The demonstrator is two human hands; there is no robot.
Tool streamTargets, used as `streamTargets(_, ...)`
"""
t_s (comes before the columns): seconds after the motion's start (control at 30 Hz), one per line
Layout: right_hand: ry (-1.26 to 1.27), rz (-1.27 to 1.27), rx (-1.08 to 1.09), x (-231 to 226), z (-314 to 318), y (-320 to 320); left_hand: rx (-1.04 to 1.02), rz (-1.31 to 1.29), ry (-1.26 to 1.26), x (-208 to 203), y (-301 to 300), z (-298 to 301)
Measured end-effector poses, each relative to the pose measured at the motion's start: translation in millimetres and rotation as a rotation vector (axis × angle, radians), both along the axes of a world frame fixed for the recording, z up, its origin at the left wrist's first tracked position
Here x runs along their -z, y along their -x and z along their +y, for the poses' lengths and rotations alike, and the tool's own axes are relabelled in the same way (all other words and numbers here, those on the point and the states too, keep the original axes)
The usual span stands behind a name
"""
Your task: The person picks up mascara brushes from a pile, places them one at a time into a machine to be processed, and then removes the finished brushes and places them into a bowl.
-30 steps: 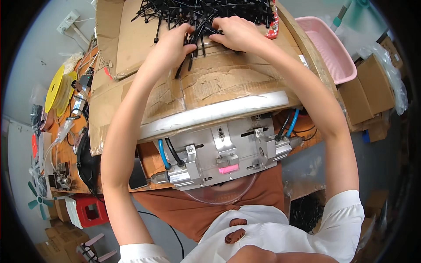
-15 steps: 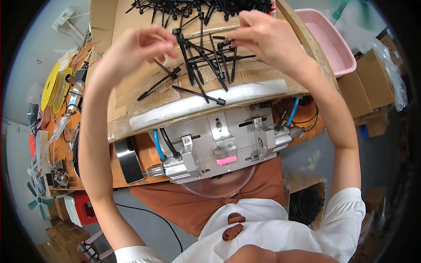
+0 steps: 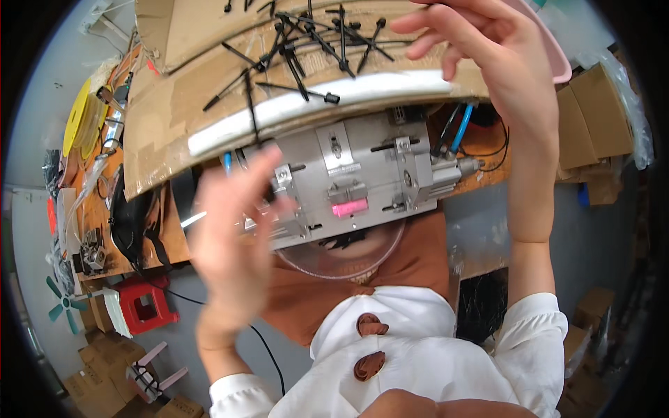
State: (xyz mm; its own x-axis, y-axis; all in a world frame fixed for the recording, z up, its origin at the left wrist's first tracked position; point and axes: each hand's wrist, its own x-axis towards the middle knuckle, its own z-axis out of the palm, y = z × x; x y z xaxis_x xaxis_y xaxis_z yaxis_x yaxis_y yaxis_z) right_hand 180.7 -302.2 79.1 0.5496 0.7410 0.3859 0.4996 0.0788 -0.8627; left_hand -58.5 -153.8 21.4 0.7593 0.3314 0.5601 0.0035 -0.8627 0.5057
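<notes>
My left hand (image 3: 240,226), smeared by motion, is at the left side of a metal fixture (image 3: 376,164). From its fingers a slim black rod-shaped part (image 3: 251,108) points up over the edge of the cardboard. My right hand (image 3: 495,56) is raised at the upper right, its lower fingers loosely curled. A dark sliver shows by its upper fingertips at the picture's edge, too cut off to name. Several black rods with knobbed heads (image 3: 341,45) lie tangled on the cardboard (image 3: 167,115). A pink piece (image 3: 350,207) sits at the fixture's front middle.
White padding (image 3: 320,104) lines the cardboard's near edge. Blue hoses (image 3: 462,129) join the fixture, with a clear round bowl (image 3: 334,268) below it. A black box of dark parts (image 3: 482,303) stands at lower right, a red stool (image 3: 146,306) at left, a pink tub (image 3: 557,59) at upper right.
My left hand has come down from the pile towards the fixture with a black rod. My right hand has moved right, away from the pile. The view has shifted, so the pile sits higher.
</notes>
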Motion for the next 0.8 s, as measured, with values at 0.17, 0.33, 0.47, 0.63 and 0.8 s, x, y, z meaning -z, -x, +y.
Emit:
streamTargets(0.17,-0.235,0.321,0.017,20.0,-11.9,33.1,-0.038,0.179,-0.028,94.9,28.8,-85.1)
streamTargets(0.33,-0.183,0.102,-0.062,37.1,-37.3,30.2,-0.098,0.269,-0.074,112.3,11.3,-95.3)
streamTargets(0.47,-0.248,0.101,0.052,37.3,-36.7,56.6,-0.128,0.316,-0.099,114.9,10.1,-96.6)
streamTargets(0.63,-0.01,-0.079,0.147,81.9,-55.4,96.2,-0.147,0.324,-0.189,109.6,9.6,-93.7)
streamTargets(0.8,0.134,-0.468,0.055,149.4,-53.1,140.4,-0.132,0.235,-0.009,80.5,26.3,-89.0)
